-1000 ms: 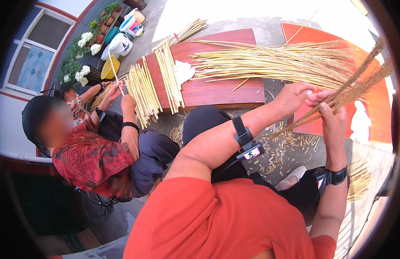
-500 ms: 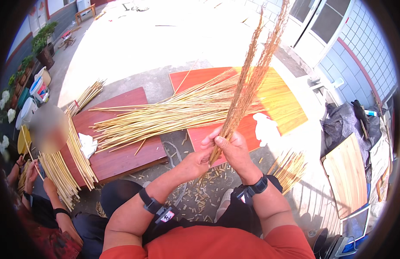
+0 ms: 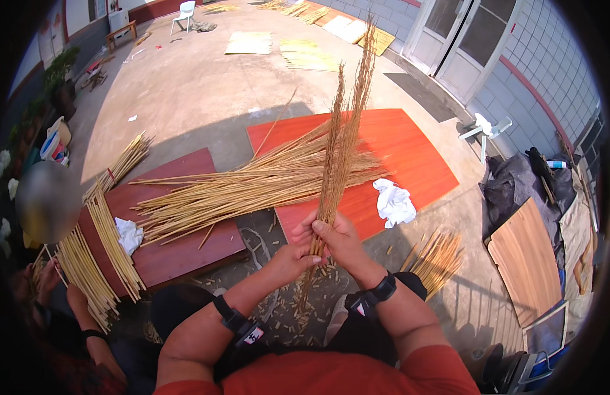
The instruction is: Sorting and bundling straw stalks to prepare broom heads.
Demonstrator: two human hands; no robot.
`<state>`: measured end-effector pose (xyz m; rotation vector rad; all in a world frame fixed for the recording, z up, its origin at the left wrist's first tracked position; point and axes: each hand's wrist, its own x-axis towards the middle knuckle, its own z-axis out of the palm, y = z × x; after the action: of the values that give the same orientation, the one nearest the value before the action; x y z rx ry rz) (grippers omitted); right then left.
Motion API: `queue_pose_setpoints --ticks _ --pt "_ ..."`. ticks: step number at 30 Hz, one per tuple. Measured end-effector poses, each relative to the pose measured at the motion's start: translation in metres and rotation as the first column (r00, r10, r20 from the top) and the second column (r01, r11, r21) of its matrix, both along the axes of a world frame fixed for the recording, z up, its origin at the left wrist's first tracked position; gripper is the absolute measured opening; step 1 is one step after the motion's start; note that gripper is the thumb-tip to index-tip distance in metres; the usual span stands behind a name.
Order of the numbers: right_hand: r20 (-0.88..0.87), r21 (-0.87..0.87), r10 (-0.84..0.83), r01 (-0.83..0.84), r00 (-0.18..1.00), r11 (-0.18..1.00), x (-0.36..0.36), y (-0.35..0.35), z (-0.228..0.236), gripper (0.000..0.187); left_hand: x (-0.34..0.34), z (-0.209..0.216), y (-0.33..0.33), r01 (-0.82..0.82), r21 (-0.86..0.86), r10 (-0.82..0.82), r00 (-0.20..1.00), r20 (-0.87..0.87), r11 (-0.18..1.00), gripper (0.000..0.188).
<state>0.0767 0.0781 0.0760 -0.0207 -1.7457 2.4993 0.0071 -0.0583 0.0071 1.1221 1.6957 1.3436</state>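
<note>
Both hands grip one upright bundle of dried stalks with brown feathery seed heads [image 3: 338, 158], the plumes pointing away from me. Closed around its lower end is my left hand [image 3: 293, 261], beside my knees. Just above it, my right hand [image 3: 346, 242] wraps the bundle, thumb across the front. A frayed lower tip hangs below my hands. Behind the bundle, a large pile of similar long stalks [image 3: 232, 187] lies across a dark red board [image 3: 193, 247] and an orange-red board [image 3: 410, 151]. A crumpled white cloth [image 3: 393, 203] rests on the orange-red board.
Cut stalk pieces [image 3: 298, 309] litter the ground between my feet. At left sits another person, hands [image 3: 48, 276] by rows of stalks [image 3: 88, 270]. More stalks [image 3: 436, 263] lie at my right, near a curved wooden board [image 3: 525, 263] and dark plastic sheeting [image 3: 522, 187].
My hands and the stalk bundle have shifted slightly left and down in the picture. The bundle now stands more upright. The picture has become darker, showing the sunlit yard.
</note>
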Motion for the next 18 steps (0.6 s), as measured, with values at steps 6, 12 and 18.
queue_pose_setpoints --ticks 6,12,18 --pt "-0.194 0.133 0.003 0.023 0.981 0.991 0.008 0.012 0.003 0.02 0.003 -0.01 0.023 -0.06 0.002 0.06 0.993 -0.1 0.998 0.027" --pt "-0.228 0.178 -0.039 0.081 0.973 0.981 0.013 0.024 0.003 0.021 0.01 0.005 0.017 -0.1 0.006 0.1 0.985 -0.144 0.995 0.025" --pt "-0.287 0.172 0.029 0.022 0.958 0.985 0.02 0.011 0.01 0.025 0.025 0.009 0.011 -0.124 0.044 0.132 0.953 -0.273 0.991 0.027"
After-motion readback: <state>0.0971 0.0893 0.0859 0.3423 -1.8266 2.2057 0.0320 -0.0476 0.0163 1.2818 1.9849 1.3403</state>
